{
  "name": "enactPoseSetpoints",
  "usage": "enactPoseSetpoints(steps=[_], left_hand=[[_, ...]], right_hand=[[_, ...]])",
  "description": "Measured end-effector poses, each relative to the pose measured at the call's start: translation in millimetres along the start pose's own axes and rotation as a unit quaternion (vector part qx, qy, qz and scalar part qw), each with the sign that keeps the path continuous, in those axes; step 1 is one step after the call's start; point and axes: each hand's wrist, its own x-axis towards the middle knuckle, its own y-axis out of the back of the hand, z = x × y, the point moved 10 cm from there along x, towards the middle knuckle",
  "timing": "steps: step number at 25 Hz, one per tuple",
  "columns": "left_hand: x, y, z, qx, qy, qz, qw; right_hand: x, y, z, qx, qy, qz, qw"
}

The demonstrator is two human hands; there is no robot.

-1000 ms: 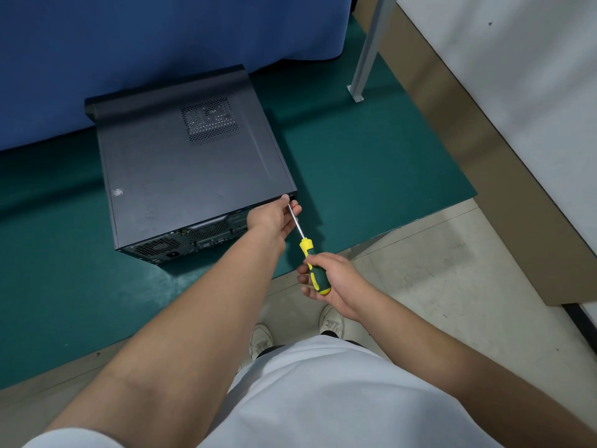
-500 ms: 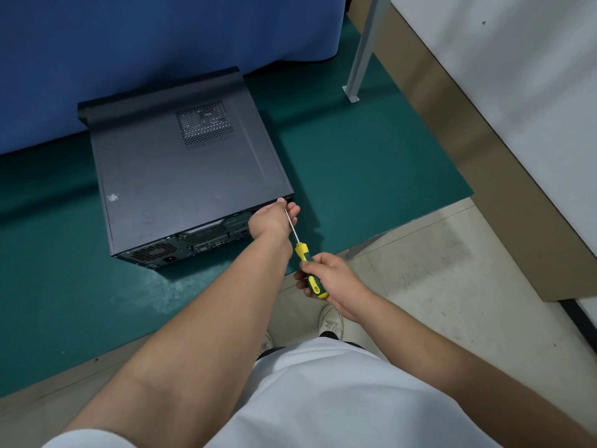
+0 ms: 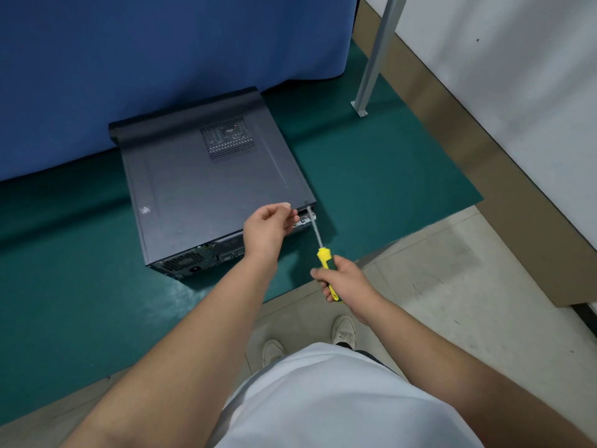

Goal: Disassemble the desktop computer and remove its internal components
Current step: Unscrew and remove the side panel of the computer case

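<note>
Desktop computer case [image 3: 206, 192] lies flat on green mat [image 3: 371, 176], side panel on, nothing removed: task barely begun. Left hand [image 3: 268, 226] hovers at rear edge, fingers loosely curled; whether it pinches a screw, cannot tell. Right hand [image 3: 339, 279] grips yellow-green screwdriver [image 3: 324, 257], tip at the rear corner.

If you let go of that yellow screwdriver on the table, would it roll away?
Probably a little. The screwdriver has a round, thin metal shaft and a rounded handle, so it could roll on the smooth green mat. It looks stiff, not bendy, and likely light, since the right hand holds it alone.
</note>
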Motion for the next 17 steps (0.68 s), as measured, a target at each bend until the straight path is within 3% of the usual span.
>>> enactPoseSetpoints(steps=[3,5,13,17], left_hand=[[-9.1,14.9,28.2,0.216,-0.135,-0.051,0.966],[-14.5,23.5,40.0,0.304,-0.193,-0.06,0.931],[-2.6,23.0,70.2,0.432,-0.31,-0.087,0.842],[24.2,10.4,86.2,0.481,-0.329,-0.096,0.807]], right_hand=[[4.5,-8.3,-42.7,0.06,0.069,0.048,0.995],[7.8,-16.2,-69.8,0.098,0.104,0.061,0.988],[37.4,-40.2,-102.7,0.056,0.094,0.024,0.994],[70.8,-35.8,-123.3,0.027,0.072,-0.001,0.997]])
